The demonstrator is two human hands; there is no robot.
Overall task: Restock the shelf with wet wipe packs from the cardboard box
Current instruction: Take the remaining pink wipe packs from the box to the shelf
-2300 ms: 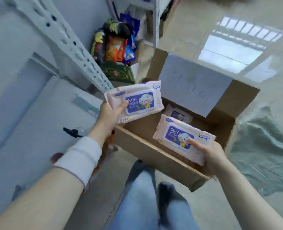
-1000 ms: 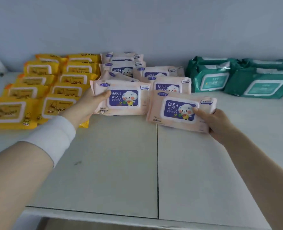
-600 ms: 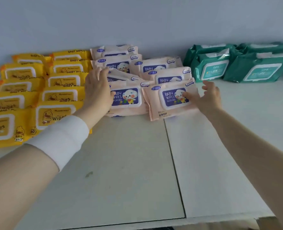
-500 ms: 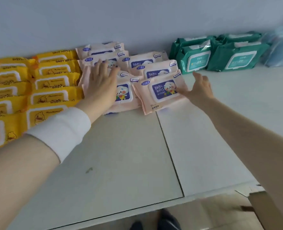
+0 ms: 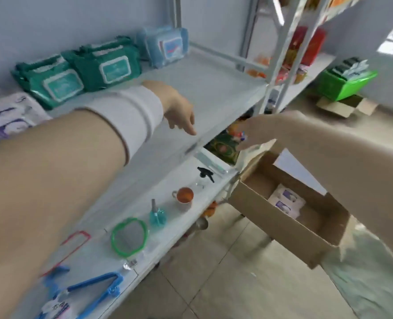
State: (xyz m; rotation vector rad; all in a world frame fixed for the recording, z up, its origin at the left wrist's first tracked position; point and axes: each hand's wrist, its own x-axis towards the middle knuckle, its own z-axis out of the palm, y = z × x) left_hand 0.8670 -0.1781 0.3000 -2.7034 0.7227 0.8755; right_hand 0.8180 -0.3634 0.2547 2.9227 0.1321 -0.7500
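The brown cardboard box point(image 5: 271, 217) stands open on the floor at the right, with pink wet wipe packs point(image 5: 286, 201) lying in its bottom. My left hand point(image 5: 179, 109) hangs over the grey shelf point(image 5: 214, 88), fingers loose and pointing down, holding nothing. My right hand point(image 5: 257, 132) is stretched out above the box's far flap, fingers relaxed and empty. At the far left edge lie pink baby wipe packs point(image 5: 4, 120) on the shelf.
Green wipe packs point(image 5: 80, 72) and a blue pack point(image 5: 165, 46) lie at the back of the shelf. The lower shelf holds an orange cup point(image 5: 184, 198), a blue bottle point(image 5: 157, 216), a green-rimmed sieve point(image 5: 128, 237) and blue hangers point(image 5: 92, 288). A green crate point(image 5: 345, 84) stands far right.
Both hands have let go of the pink packs, which now lie on the shelf. My hands and view have swung right and down towards the cardboard box.
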